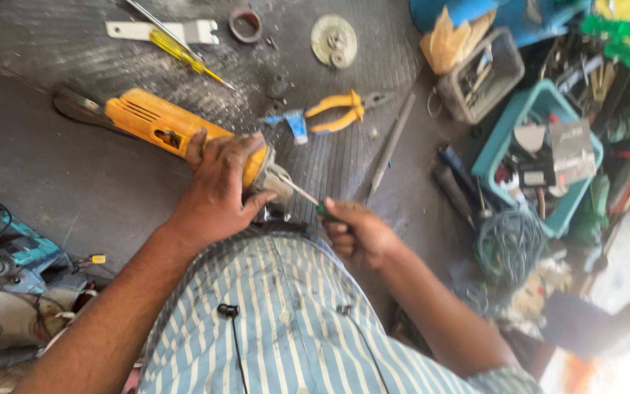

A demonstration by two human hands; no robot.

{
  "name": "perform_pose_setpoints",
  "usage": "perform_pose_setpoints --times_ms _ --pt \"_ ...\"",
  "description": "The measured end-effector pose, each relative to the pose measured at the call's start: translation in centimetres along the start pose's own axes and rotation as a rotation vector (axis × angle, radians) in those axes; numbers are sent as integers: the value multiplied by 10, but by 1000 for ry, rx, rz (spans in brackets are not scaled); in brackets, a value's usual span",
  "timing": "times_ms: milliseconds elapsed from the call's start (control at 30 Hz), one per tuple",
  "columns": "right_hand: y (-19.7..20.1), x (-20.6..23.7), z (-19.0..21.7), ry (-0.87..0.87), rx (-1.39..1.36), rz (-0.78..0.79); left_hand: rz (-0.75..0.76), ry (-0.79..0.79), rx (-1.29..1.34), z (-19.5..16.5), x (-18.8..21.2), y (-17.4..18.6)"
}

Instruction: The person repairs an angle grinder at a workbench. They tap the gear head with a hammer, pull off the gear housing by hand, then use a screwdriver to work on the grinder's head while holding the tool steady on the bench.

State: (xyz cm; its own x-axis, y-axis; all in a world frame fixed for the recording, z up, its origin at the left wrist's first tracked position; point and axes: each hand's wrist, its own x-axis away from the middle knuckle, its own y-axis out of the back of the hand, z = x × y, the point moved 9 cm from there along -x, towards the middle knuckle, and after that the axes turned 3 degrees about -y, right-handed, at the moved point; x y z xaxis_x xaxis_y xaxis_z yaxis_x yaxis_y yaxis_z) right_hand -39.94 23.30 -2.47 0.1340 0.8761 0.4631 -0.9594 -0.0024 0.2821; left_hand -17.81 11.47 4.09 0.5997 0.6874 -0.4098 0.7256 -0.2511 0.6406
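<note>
One yellow angle grinder (162, 125) is lying on the dark ribbed surface (52, 175), with two screwdrivers in view: a yellow-handled one (181, 51) lying farther off and a green-handled one (308, 198) in use. The left hand (220, 186) is wrapping closed around the grinder's head end, pressing it down. The right hand (359, 232) is gripping the green handle in a closed fist, its tip touching the grinder's head. One pair of yellow pliers (340, 109) is lying nearby.

The person wears a shirt (286, 328) with blue and white stripes. It has short sleeves, so both arms are bare. The cloth has dark dirty marks. A thin black cord (236, 343) hangs down the front.
</note>
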Motion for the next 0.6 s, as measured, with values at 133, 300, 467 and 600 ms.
perform_pose_setpoints --times_ms 133,300,467,600 --pt "7 -4 -5 -144 -288 37 -1 19 72 1 5 -5" --pt "10 27 69 725 647 -314 13 26 67 0 8 -7" --pt "10 17 35 364 493 -269 25 27 17 0 2 -5" --pt "5 -4 -8 -117 -115 42 10 14 7 -3 3 -1"
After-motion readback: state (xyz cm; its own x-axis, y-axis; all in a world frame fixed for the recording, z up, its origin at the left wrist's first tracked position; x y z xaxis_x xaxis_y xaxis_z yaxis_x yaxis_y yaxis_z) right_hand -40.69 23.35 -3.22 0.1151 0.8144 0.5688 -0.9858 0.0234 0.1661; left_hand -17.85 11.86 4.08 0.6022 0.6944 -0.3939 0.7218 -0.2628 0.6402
